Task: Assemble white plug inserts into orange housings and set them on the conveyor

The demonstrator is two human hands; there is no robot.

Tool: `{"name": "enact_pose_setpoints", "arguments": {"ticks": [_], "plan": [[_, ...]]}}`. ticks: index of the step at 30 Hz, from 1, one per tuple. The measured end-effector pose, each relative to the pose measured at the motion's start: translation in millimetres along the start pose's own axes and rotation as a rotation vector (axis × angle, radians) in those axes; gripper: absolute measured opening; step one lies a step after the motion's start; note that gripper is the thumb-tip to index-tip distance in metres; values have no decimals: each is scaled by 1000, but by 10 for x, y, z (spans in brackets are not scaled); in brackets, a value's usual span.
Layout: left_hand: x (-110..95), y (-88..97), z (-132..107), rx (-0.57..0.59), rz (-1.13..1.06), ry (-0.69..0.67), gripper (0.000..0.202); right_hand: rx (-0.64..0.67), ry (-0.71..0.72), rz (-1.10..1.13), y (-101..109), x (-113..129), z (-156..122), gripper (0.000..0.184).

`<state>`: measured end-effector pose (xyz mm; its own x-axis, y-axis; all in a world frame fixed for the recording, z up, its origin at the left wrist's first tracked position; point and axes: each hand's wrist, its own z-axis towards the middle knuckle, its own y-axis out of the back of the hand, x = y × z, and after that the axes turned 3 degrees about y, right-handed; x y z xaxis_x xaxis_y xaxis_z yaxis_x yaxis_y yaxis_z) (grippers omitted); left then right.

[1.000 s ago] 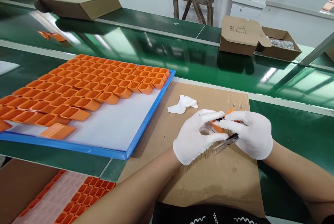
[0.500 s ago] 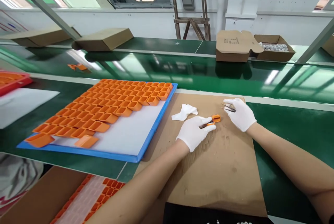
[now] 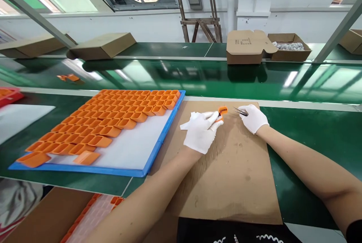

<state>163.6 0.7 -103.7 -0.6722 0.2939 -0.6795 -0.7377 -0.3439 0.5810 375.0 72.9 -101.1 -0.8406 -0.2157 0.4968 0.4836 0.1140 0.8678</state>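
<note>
My left hand (image 3: 201, 131), in a white glove, pinches a small orange plastic part (image 3: 223, 111) with something dark inside it. The part is raised a little over a brown cardboard sheet (image 3: 237, 182). To its right, my gloved right hand (image 3: 253, 118) grips metal tweezers (image 3: 241, 112), whose tips point left toward the orange part without touching it. Crumpled white tissue (image 3: 186, 124) lies partly hidden behind my left hand. Left of the cardboard, a blue-rimmed tray (image 3: 158, 150) carries rows of orange plastic cups (image 3: 113, 118).
Behind the work surface runs a shiny green conveyor belt (image 3: 181, 79), with loose orange pieces (image 3: 70, 78) on it at left. Cardboard boxes (image 3: 244, 48) stand along the back shelf. A red tray (image 3: 9, 96) sits at far left, and an open box (image 3: 42, 216) is below the table edge.
My left hand has turned and raised the orange part, moving slightly left and away from me. My right hand still holds the tweezers beside it. The camera view has shifted slightly.
</note>
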Motion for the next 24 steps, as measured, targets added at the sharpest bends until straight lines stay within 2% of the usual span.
{"name": "enact_pose_setpoints", "arguments": {"ticks": [2,5,7,10,13,15,17,20,24], "plan": [[3,25,2,12,4,-1,23,-5,-8,20,4,5,2,37],[-5,66,5,108,22,-22,10,-16,-12,66,24,15,11,35],[-33,93,-2,127,46,-30,5,-18,-5,103,55,21,24,31],[-150,145,-37,52,-34,16,20,-56,-13,158,141,43,40,29],[-320,185,-81,20,-271,98,37,-202,-31,326,281,124,-9,36],[-408,186,-102,41,-359,118,49,-325,27,548,389,225,-102,38],[-449,167,-117,58,-350,107,55,-359,144,690,485,346,-230,35],[-424,123,-145,47,-332,71,54,-204,239,633,571,502,-401,31],[-320,79,-203,-55,-316,5,54,83,169,517,594,602,-485,34]]}}
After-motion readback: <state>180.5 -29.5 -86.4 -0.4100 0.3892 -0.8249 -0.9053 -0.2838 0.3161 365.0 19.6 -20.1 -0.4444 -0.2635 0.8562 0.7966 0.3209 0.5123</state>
